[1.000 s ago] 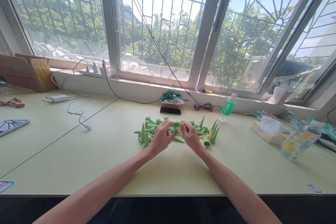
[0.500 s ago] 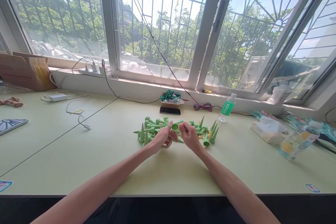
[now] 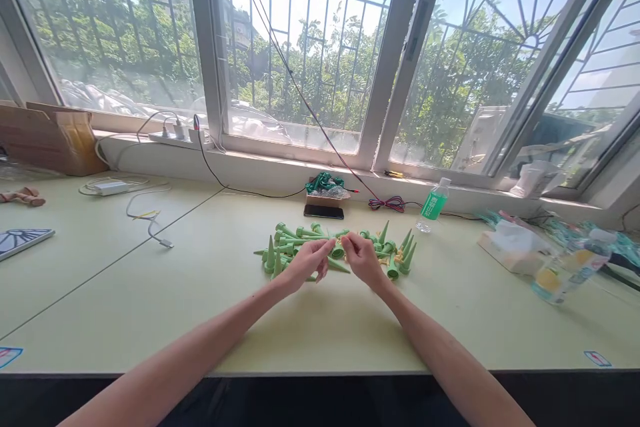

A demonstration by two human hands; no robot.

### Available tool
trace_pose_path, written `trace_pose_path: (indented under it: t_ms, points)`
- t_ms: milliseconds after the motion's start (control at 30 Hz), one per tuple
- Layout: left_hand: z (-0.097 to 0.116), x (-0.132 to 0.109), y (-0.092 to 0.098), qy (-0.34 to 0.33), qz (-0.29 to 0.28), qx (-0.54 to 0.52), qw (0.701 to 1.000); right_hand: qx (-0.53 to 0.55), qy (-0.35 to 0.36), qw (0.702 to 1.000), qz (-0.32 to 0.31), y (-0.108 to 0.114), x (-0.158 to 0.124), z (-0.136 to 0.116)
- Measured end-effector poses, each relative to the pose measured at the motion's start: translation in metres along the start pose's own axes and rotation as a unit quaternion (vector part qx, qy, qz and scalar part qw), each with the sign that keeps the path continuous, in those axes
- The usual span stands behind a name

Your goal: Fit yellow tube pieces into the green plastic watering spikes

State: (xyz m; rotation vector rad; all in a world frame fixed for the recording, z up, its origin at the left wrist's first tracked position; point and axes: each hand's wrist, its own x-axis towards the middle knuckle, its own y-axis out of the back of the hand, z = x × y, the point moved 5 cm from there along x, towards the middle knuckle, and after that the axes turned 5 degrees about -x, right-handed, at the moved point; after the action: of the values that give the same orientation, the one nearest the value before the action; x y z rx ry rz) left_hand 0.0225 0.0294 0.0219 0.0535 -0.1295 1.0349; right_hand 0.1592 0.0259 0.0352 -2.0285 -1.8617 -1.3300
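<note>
Several light green plastic plant-watering spikes (image 3: 271,255) lie and stand in a loose pile on the table, pointed cones with round caps. My left hand (image 3: 306,263) is at the middle of the pile, thumb and index finger pinched together; what they hold is too small to make out. Close on the other side, my right hand (image 3: 362,259) is closed with its fingertips pinched, their contents hidden. Between the two hands shows the round end of one green spike (image 3: 338,252); I cannot tell if a hand holds it. Small yellow pieces (image 3: 399,257) lie among the right-hand spikes.
Behind the pile are a black phone (image 3: 324,211) and a small box of green material (image 3: 326,187). A green-labelled bottle (image 3: 433,205) stands back right. Farther right are a tissue box (image 3: 510,243) and another bottle (image 3: 570,267). Cables (image 3: 150,220) lie left.
The open round end that faced me between my hands has turned away and sits slightly lower. My left thumb and fingers have come together in a pinch; my right hand has barely moved.
</note>
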Motion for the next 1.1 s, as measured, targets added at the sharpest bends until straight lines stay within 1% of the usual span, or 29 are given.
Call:
trace_pose_path:
  t_ms: [67,133,200,267,300,467,600,700,767,833,867,900,967,1033,1100]
  points:
    - [0.004,-0.001,0.003,-0.041,0.024,0.068,0.997,0.003,-0.001,1.000,-0.006,-0.001,0.000,0.001]
    - [0.009,-0.002,0.006,-0.095,0.056,0.131,0.985,0.002,-0.004,1.000,-0.012,-0.003,0.000,0.003]
    - [0.015,-0.004,0.006,-0.157,0.085,0.182,0.967,0.000,-0.008,1.000,-0.015,-0.004,0.000,0.004]
    - [0.019,-0.006,0.005,-0.206,0.095,0.223,0.948,0.002,-0.012,1.000,-0.016,-0.004,0.000,0.004]
    - [0.019,-0.006,0.004,-0.220,0.094,0.243,0.940,0.004,-0.013,1.000,-0.018,-0.004,0.000,0.004]
    - [0.019,-0.007,0.003,-0.246,0.107,0.306,0.913,0.012,-0.019,1.000,-0.016,-0.006,-0.001,0.006]
    - [0.020,-0.006,0.003,-0.242,0.122,0.312,0.910,0.014,-0.027,0.999,0.015,-0.006,-0.001,0.009]
    - [0.023,-0.006,0.003,-0.231,0.143,0.291,0.917,0.015,-0.029,0.999,0.037,-0.005,0.000,0.010]
    - [0.024,-0.006,0.006,-0.211,0.164,0.259,0.928,0.014,-0.026,0.998,0.053,-0.003,0.000,0.010]
    - [0.022,-0.004,0.009,-0.174,0.176,0.216,0.945,0.011,-0.024,0.998,0.065,-0.001,0.000,0.010]
    - [0.019,-0.002,0.010,-0.146,0.172,0.191,0.955,0.011,-0.024,0.997,0.068,0.000,-0.001,0.009]
    - [0.016,0.000,0.010,-0.112,0.160,0.166,0.967,0.012,-0.023,0.997,0.067,0.000,-0.001,0.009]
    - [0.006,0.004,0.008,-0.027,0.109,0.111,0.987,0.013,-0.016,0.998,0.057,0.000,-0.002,0.007]
    - [-0.003,0.006,0.004,0.044,0.049,0.061,0.996,0.010,-0.003,0.999,0.045,-0.001,-0.003,0.005]
    - [-0.007,0.006,0.001,0.085,0.014,0.021,0.996,0.006,0.007,0.999,0.037,-0.002,-0.003,0.003]
